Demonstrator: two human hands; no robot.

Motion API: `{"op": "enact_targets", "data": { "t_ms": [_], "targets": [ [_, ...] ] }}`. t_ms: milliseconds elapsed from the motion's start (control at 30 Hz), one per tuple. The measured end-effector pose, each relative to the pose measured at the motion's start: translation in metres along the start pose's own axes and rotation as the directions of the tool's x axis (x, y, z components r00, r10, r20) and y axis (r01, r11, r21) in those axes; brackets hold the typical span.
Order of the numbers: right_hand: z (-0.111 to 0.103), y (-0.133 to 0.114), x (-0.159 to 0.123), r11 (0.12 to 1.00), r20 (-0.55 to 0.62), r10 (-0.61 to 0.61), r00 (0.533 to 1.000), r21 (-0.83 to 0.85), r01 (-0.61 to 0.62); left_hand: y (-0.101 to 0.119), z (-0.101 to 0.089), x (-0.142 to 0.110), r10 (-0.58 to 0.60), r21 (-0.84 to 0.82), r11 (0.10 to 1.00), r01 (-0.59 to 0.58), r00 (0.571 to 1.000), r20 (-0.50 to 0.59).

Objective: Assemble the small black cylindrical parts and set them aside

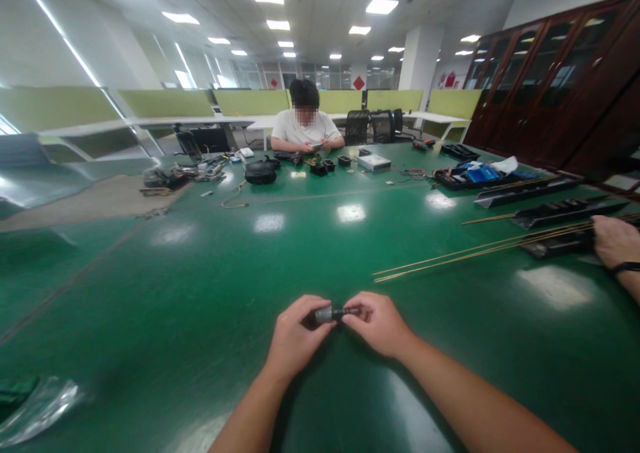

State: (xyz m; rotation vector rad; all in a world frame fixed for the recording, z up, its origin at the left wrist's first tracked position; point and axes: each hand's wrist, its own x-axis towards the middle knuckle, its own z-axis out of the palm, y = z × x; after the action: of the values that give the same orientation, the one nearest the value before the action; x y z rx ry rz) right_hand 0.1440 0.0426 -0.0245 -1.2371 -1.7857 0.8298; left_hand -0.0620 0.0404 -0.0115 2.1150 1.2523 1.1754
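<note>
Close to the near side of the green table (320, 253), my two hands meet at a small dark cylindrical piece with a grey band (324, 314). My left hand (296, 330) pinches the wider grey-banded end between thumb and fingers. The thinner black end (351, 311) is held in the fingertips of my right hand (383, 323). Whether it is one piece or two joined parts, I cannot tell; my fingers cover both ends. It lies roughly level, a little above the tabletop.
Another person's hand (617, 243) at the right touches long thin brass-coloured rods (450, 257) and black trays (555, 243). Across the table a person in a white shirt (306, 133) sits behind a black pouch (261, 171). A clear plastic bag (45, 410) lies at lower left.
</note>
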Motion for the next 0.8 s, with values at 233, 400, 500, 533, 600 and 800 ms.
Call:
{"op": "enact_targets", "data": {
  "t_ms": [233, 400, 500, 533, 600, 800],
  "targets": [
    [-0.0017, -0.0006, -0.0003, 1.000, -0.011, 0.003, 1.000, 0.019, -0.003, 0.0015, -0.0008, 0.0009, 0.003, -0.001, 1.000, -0.003, 1.000, 0.003],
    [-0.0036, 0.0008, 0.0001, 1.000, -0.027, 0.010, 1.000, 0.022, -0.009, 0.0025, -0.0017, 0.0004, -0.025, 0.020, 0.999, 0.025, 1.000, -0.011],
    [-0.0042, 0.0017, 0.0001, 1.000, -0.028, 0.007, 1.000, 0.015, -0.007, 0.0027, -0.0020, 0.0003, -0.035, 0.019, 0.999, 0.035, 0.999, -0.003],
    [-0.0043, 0.0019, 0.0001, 1.000, -0.027, 0.007, 1.000, 0.015, -0.007, 0.0025, -0.0019, 0.0004, -0.036, 0.018, 0.999, 0.036, 0.999, -0.002],
    [-0.0043, 0.0021, 0.0001, 1.000, -0.027, 0.006, 1.000, 0.021, -0.005, 0.0018, -0.0016, 0.0005, -0.042, 0.017, 0.999, 0.042, 0.999, -0.002],
    [-0.0047, 0.0032, 0.0006, 0.999, -0.036, -0.009, 0.999, 0.048, 0.011, 0.0011, -0.0015, 0.0011, -0.066, 0.011, 0.998, 0.066, 0.998, -0.004]
  ]
}}
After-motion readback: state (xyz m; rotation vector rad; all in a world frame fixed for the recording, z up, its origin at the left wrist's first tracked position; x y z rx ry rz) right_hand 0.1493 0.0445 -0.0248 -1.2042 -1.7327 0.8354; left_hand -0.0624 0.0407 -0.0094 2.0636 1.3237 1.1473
